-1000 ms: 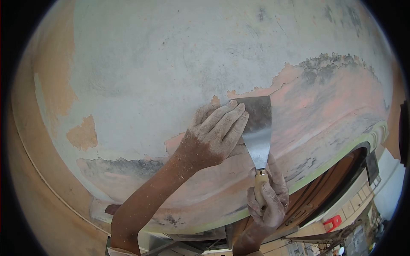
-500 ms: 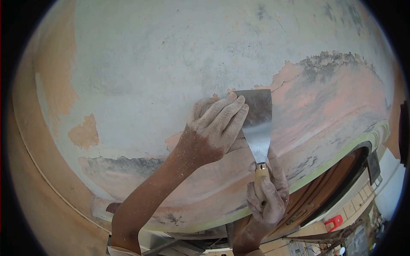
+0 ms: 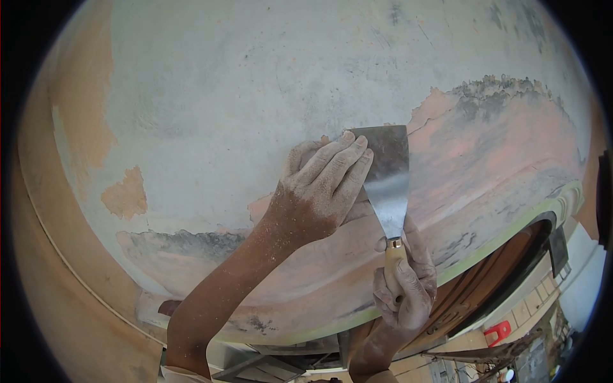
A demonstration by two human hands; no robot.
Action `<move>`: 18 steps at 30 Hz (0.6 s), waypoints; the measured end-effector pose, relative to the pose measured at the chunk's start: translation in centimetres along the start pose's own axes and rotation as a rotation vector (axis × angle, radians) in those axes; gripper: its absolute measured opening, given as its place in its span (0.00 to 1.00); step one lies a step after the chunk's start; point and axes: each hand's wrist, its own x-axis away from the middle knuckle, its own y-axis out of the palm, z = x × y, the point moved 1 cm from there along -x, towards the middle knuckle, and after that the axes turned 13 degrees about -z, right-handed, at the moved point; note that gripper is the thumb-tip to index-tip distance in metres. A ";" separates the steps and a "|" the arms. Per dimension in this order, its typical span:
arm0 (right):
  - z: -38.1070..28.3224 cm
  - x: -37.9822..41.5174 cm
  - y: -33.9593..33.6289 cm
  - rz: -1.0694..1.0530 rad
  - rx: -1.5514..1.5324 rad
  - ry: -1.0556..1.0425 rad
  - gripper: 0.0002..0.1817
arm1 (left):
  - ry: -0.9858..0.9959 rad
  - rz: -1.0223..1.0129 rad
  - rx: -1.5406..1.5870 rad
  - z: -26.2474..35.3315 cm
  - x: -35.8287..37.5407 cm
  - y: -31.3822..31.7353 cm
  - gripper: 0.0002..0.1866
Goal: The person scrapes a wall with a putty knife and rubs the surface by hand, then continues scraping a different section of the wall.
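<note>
A wide metal scraper (image 3: 388, 185) with a pale wooden handle lies against the wall, its blade edge at the top by the border of the peeling paint. My right hand (image 3: 406, 287) is wrapped round the handle. Dusty with powder, my left hand (image 3: 329, 179) presses its fingertips on the left side of the blade; its thumb is hidden. Pale paint (image 3: 223, 108) covers the upper wall, and a scraped pink and grey patch (image 3: 485, 140) spreads to the right of the blade.
An arched opening with a brown wooden door (image 3: 485, 281) is at the lower right, edged by a light green moulding (image 3: 460, 274). Beyond it, a red stool (image 3: 497, 332) stands among clutter. Bare tan patches (image 3: 126, 193) mark the left wall.
The scraper and my right hand have shifted slightly up and to the right along the wall. My left hand stays on the blade.
</note>
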 end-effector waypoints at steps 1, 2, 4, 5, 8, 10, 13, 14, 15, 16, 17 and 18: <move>-0.1 0.4 -0.1 -0.009 -0.006 0.001 0.30 | -0.025 -0.017 0.030 0.6 0.1 -0.2 0.21; -0.2 0.8 -0.3 -0.018 -0.015 -0.005 0.30 | -0.042 -0.033 0.057 0.9 0.1 -0.4 0.17; 0.0 0.8 -0.2 -0.033 -0.006 -0.027 0.30 | -0.037 -0.032 0.074 0.9 0.3 -0.4 0.17; 0.2 0.6 0.0 -0.031 0.017 -0.034 0.30 | -0.040 -0.028 0.084 0.9 0.3 -0.3 0.17; -0.4 0.9 0.3 0.008 0.025 0.000 0.31 | -0.022 0.037 0.008 0.2 0.2 0.4 0.31; -0.2 1.1 0.3 0.015 -0.001 0.003 0.31 | -0.050 -0.015 0.061 1.2 0.6 0.0 0.20; 0.6 0.7 0.0 0.008 0.002 -0.011 0.31 | -0.031 -0.005 0.048 0.2 -0.1 -0.2 0.15; 0.2 0.5 0.4 0.035 0.025 -0.003 0.31 | -0.021 -0.001 0.042 0.0 -0.2 -0.2 0.15; -0.1 0.3 0.6 0.058 0.049 0.003 0.31 | -0.038 -0.009 0.055 0.4 -0.1 -0.3 0.15; 0.0 0.5 0.5 0.048 0.030 0.003 0.31 | -0.053 -0.016 0.063 0.8 0.1 -0.4 0.15; 0.1 0.8 0.3 0.035 0.008 -0.001 0.31 | -0.065 -0.023 0.067 1.0 0.2 -0.5 0.15; 0.3 0.9 0.3 0.018 -0.013 -0.009 0.31 | -0.034 -0.004 0.032 0.5 0.2 -0.4 0.19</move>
